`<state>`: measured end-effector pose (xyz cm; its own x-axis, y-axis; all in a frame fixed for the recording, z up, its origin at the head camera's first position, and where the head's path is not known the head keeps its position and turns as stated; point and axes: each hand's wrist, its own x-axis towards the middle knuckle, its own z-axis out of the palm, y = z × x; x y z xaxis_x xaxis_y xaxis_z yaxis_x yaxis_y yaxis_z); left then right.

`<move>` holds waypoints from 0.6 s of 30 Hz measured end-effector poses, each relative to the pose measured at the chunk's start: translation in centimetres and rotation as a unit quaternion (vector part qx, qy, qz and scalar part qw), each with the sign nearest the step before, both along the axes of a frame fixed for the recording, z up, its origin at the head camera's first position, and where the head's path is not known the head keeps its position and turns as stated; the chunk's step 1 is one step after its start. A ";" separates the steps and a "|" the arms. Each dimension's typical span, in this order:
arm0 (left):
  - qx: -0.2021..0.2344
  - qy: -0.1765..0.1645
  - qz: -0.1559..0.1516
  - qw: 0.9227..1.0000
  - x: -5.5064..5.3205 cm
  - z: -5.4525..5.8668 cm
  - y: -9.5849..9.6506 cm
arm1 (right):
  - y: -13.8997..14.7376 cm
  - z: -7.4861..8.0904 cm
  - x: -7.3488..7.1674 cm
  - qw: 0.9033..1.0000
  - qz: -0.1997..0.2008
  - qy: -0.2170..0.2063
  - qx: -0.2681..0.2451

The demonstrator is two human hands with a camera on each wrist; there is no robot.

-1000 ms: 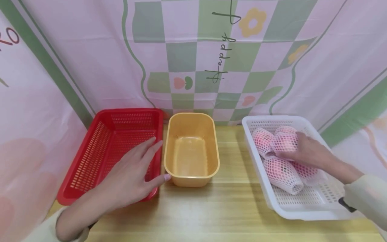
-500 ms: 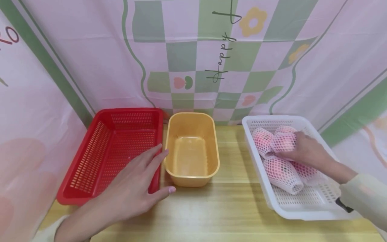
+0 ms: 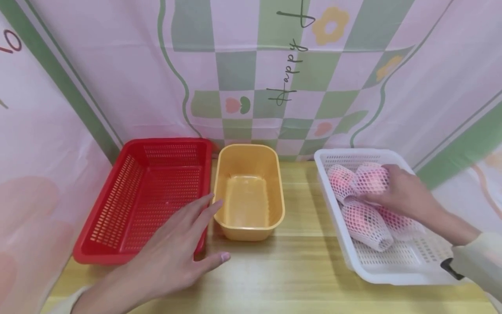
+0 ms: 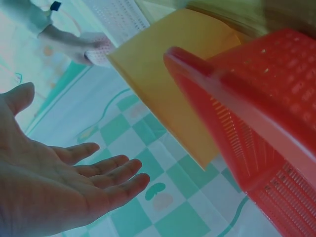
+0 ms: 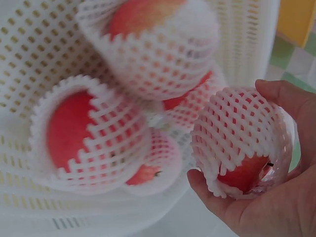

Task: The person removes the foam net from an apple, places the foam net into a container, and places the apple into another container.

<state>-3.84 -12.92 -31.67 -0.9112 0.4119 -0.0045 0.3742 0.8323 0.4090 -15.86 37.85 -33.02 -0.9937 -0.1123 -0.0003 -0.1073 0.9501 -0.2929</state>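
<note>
My right hand (image 3: 415, 198) grips an apple (image 5: 242, 143) in a white foam net, thumb and fingers around its sides. In the right wrist view this apple sits apart from several other netted apples (image 5: 69, 131). They lie in the white basket (image 3: 408, 279), at the right of the head view. Over the near right corner of the red basket (image 3: 90, 257) hovers my left hand (image 3: 172, 248), palm down and fingers spread, holding nothing. Its fingertips come near the left rim of the yellow bin (image 3: 251, 228); whether they touch it I cannot tell.
The red basket and yellow bin stand side by side, both with bare insides. Wooden tabletop (image 3: 302, 257) shows between the bin and the white basket. A patterned curtain (image 3: 235, 69) hangs close behind the containers.
My left hand has shifted right and toward the near edge, away from the red basket's inside. The right hand keeps its grip on the apple, with only slight movement.
</note>
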 end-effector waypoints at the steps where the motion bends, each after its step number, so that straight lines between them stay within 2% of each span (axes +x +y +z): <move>1: 0.002 0.002 -0.004 1.000 0.1 0.0 0.0 | -0.3 0.3 0.2 1.000 0.000 0.000 -0.003; 5: 0.005 0.002 -0.012 1.000 0.4 -0.1 0.2 | -1.8 1.2 0.8 1.000 0.010 0.018 -0.018; 13: 0.022 0.037 -0.039 0.998 1.4 -0.7 0.6 | -4.9 2.7 2.5 0.999 0.037 0.026 -0.018; 16: 0.029 0.026 -0.046 0.998 1.8 -0.8 0.7 | -6.2 3.0 3.3 0.998 0.052 0.040 -0.020; 18: 0.035 0.004 -0.049 0.998 2.0 -0.9 0.8 | -7.0 3.1 3.8 0.996 0.063 0.052 -0.024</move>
<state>-1.82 -12.12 -32.54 -0.8665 0.4980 0.0353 0.4561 0.7609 0.4616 -12.11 30.89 -29.90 -0.9661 -0.2334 0.1106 -0.2569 0.9121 -0.3194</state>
